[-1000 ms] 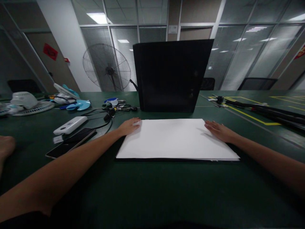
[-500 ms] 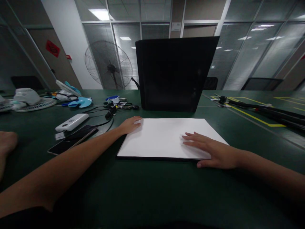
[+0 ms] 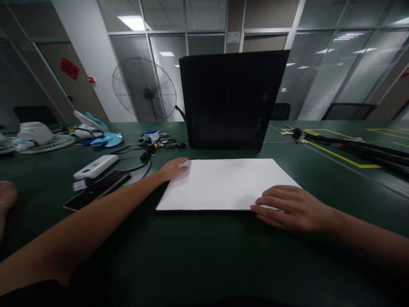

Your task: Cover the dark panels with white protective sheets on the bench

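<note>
A stack of white paper [image 3: 223, 183] lies flat on the dark green table [image 3: 198, 256], over a thin black backing. My left hand [image 3: 174, 167] rests flat on the stack's far left corner, fingers stretched out. My right hand [image 3: 292, 207] sits at the near right corner, fingers curled over the sheet's edge with the thumb against the front edge. A tall black upright folder [image 3: 231, 100] stands just behind the paper.
Left of the paper lie a black phone [image 3: 96, 189], a white power bank [image 3: 95, 166] and tangled cables [image 3: 150, 149]. Small fans and blue parts [image 3: 102, 138] sit at far left. Black rods [image 3: 358, 147] and yellow tape lines lie at right. Another person's hand [image 3: 6, 198] shows at the left edge.
My right hand slid from the far right corner of the paper down to its near right corner and its fingers curled at the edge. My left hand stayed put.
</note>
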`<state>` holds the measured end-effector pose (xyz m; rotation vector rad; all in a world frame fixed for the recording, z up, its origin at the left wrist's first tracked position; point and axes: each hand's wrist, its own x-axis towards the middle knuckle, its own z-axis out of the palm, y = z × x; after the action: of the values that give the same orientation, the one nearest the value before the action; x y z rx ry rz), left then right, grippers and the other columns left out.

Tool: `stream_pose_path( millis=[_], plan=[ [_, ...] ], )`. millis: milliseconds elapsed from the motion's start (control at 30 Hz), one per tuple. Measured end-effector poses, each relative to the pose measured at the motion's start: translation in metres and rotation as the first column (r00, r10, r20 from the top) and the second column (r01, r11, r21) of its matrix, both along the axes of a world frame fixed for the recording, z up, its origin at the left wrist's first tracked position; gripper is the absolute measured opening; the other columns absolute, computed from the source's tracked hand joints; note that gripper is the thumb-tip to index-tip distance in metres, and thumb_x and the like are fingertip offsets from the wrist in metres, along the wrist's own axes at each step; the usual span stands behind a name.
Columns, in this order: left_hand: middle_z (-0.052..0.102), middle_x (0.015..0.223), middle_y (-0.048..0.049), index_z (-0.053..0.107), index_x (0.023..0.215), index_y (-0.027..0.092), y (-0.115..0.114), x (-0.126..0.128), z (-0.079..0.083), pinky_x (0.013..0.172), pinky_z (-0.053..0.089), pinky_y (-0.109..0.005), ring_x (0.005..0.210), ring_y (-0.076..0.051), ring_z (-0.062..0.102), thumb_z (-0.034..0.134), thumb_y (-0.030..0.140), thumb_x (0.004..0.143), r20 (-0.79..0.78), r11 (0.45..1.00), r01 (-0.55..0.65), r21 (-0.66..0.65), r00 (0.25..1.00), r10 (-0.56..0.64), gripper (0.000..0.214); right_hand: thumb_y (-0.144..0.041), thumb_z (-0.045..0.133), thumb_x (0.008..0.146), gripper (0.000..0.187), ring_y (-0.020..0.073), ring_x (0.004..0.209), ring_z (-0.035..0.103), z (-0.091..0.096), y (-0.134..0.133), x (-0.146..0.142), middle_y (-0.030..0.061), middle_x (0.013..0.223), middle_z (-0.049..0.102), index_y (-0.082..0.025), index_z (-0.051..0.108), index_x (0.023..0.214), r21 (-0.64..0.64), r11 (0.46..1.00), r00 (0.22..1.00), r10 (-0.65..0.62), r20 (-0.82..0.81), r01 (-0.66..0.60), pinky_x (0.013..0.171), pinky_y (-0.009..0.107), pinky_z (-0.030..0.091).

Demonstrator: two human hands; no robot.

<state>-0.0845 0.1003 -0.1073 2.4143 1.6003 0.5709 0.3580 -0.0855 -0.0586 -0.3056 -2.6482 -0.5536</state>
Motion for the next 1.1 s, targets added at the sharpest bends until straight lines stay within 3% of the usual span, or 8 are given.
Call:
stream_pose_path(
  millis=[200,400,533,667,767,867,1100],
  plan=[
    [0.063,0.151,-0.0089,0.068,0.139,0.015,0.013,-0.005,0.004,0.123,0.038,-0.041,0.140,-0.030,0.058,0.059,0.042,0.079,0.165,0.996,0.005,-0.086,0.986,0.009,0.067,-0.011,0.058,0.099,0.038,0.0200,0.094,0.075,0.014,-0.005,0.004,0.0080,0.111,0.079,-0.018,0.068,0.135,0.204,0.975,0.996,0.085,0.003,-0.083,0.074,0.032,0.065],
    [0.073,0.137,-0.0085,0.076,0.129,0.017,0.017,-0.009,0.005,0.115,0.048,-0.040,0.130,-0.031,0.067,0.059,0.050,0.082,0.311,0.988,0.005,-0.155,0.949,0.044,0.060,-0.016,0.065,0.098,0.050,0.0211,0.102,0.077,0.017,0.010,0.027,0.0015,0.129,0.075,-0.033,0.062,0.145,0.172,0.985,0.995,0.034,-0.091,-0.018,0.074,0.033,0.068],
    [0.074,0.135,-0.0070,0.076,0.129,0.018,0.013,-0.011,0.006,0.113,0.050,-0.044,0.127,-0.030,0.068,0.060,0.045,0.083,0.359,0.979,0.076,-0.191,0.933,-0.003,0.055,-0.014,0.077,0.089,0.061,0.0243,0.104,0.077,0.025,0.020,0.047,0.0037,0.131,0.074,-0.031,0.062,0.146,0.311,0.945,0.984,-0.048,-0.173,0.101,0.081,0.036,0.068],
    [0.069,0.143,-0.0059,0.075,0.132,0.021,0.002,-0.009,0.012,0.118,0.045,-0.044,0.132,-0.029,0.065,0.064,0.047,0.084,0.321,0.960,0.240,-0.145,0.929,-0.183,0.055,-0.011,0.078,0.087,0.063,0.0230,0.098,0.078,0.033,0.026,0.061,0.0012,0.122,0.078,-0.032,0.064,0.145,0.370,0.906,0.946,-0.083,-0.315,0.203,0.079,0.034,0.066],
    [0.065,0.148,-0.0057,0.071,0.137,0.022,-0.007,-0.005,0.017,0.121,0.041,-0.043,0.135,-0.031,0.063,0.066,0.049,0.085,0.231,0.954,0.290,-0.080,0.936,-0.266,0.059,-0.012,0.077,0.087,0.060,0.0217,0.094,0.078,0.034,0.031,0.066,-0.0011,0.118,0.079,-0.035,0.067,0.141,0.371,0.895,0.922,-0.103,-0.373,0.250,0.076,0.034,0.065],
    [0.065,0.149,-0.0054,0.069,0.141,0.022,-0.012,-0.004,0.019,0.123,0.039,-0.043,0.138,-0.032,0.061,0.065,0.048,0.087,0.174,0.957,0.287,-0.051,0.946,-0.274,0.060,-0.011,0.079,0.085,0.055,0.0225,0.090,0.078,0.029,0.037,0.067,-0.0018,0.114,0.080,-0.037,0.072,0.133,0.359,0.898,0.905,-0.091,-0.416,0.256,0.074,0.036,0.064],
    [0.067,0.146,-0.0030,0.070,0.140,0.025,-0.012,-0.002,0.018,0.121,0.041,-0.045,0.134,-0.034,0.064,0.063,0.053,0.090,0.172,0.959,0.271,-0.079,0.952,-0.255,0.058,-0.015,0.087,0.078,0.047,0.0204,0.084,0.073,0.017,0.048,0.061,0.0060,0.102,0.077,-0.023,0.071,0.122,0.396,0.872,0.888,-0.088,-0.452,0.288,0.072,0.033,0.060]
  ],
)
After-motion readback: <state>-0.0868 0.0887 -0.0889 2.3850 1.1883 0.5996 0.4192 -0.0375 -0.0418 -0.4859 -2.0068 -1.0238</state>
